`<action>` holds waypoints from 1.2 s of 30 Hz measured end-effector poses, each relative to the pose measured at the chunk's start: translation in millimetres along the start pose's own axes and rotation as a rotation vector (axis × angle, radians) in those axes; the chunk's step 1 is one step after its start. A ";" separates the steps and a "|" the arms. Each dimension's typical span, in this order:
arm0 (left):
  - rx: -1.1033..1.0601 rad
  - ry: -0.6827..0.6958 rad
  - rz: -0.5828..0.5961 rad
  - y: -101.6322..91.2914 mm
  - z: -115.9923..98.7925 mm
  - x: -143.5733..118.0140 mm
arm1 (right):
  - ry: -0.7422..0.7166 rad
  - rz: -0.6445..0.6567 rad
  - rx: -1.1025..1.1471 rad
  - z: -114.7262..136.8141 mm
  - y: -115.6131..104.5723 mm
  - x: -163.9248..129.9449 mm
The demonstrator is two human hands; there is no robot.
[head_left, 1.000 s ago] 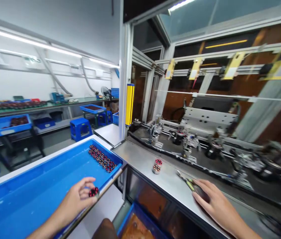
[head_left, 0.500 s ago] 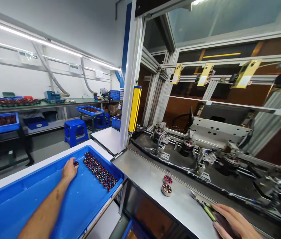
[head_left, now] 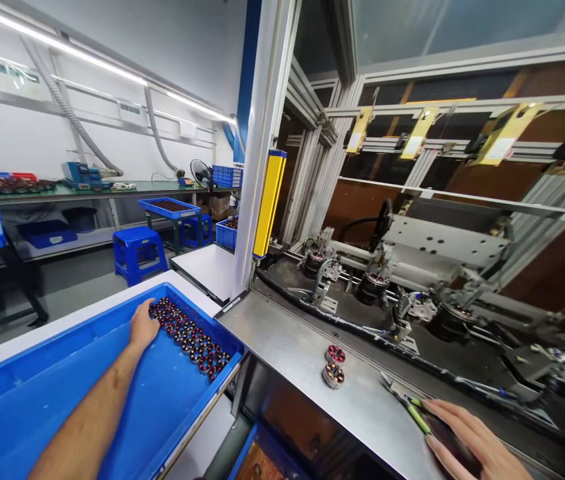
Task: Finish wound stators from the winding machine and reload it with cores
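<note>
In the blue tray [head_left: 77, 373], my left hand [head_left: 143, 325] is at the far left end of the rows of small round motors [head_left: 190, 337], dark with red and copper tones. Its fingers are closed on a small motor [head_left: 153, 309] at the edge of the group, mostly hidden by the hand. On the right, my right hand [head_left: 472, 437] is wrapped round the green and dark handles of pliers [head_left: 415, 410], whose metal jaws point left above the steel ledge [head_left: 282, 347]. Two motors, one red-topped [head_left: 335, 354] and one copper-coloured [head_left: 333, 375], sit touching or nearly touching on that ledge.
Behind the ledge stands a machine with metal fixtures [head_left: 420, 307] and black round stations [head_left: 372, 288]. A yellow guard bar [head_left: 270, 203] is fixed to its post. Further back are a blue stool [head_left: 140, 253] and a bench with a fan [head_left: 201, 172].
My left hand has brought a motor over to the group's left end in the tray. My right hand still grips the pliers. The view has shifted slightly.
</note>
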State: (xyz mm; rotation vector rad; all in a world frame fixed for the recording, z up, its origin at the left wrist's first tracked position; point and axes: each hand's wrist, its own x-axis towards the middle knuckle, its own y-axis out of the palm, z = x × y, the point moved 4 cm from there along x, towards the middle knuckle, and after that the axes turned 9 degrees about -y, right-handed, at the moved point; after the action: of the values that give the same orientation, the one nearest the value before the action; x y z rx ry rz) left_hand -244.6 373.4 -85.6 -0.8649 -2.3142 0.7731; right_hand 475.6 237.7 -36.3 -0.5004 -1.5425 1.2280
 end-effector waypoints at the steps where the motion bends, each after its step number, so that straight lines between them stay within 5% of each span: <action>1: -0.009 -0.001 -0.004 -0.2 -1.2 -1.7 | 0.001 0.000 0.000 1.1 -0.9 0.5; 7: -0.045 0.043 -0.068 -17.7 -29.3 -20.6 | -0.003 -0.013 0.021 0.2 0.2 2.5; 12: -0.095 0.221 -0.062 -40.8 -107.5 -52.6 | 0.024 -0.009 0.063 12.3 -5.6 11.7; 17: -0.196 0.503 0.243 -37.4 -218.5 -116.7 | 0.073 0.072 0.112 49.9 -32.6 25.0; 22: -0.191 0.630 0.660 -3.2 -299.4 -199.1 | 0.110 0.056 0.110 56.8 -43.8 26.7; 28: -0.169 0.517 0.885 28.2 -326.1 -270.3 | 0.092 0.019 0.139 57.1 -48.1 21.1; 36: -0.333 0.371 0.745 14.7 -325.4 -306.9 | 0.058 0.013 0.170 53.7 -41.8 16.5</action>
State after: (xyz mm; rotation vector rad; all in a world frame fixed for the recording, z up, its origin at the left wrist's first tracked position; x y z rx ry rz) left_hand 171.8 268.5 40.4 -1.8967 -1.7925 0.4394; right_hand 433.0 211.2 12.5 -0.4313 -1.3740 1.3304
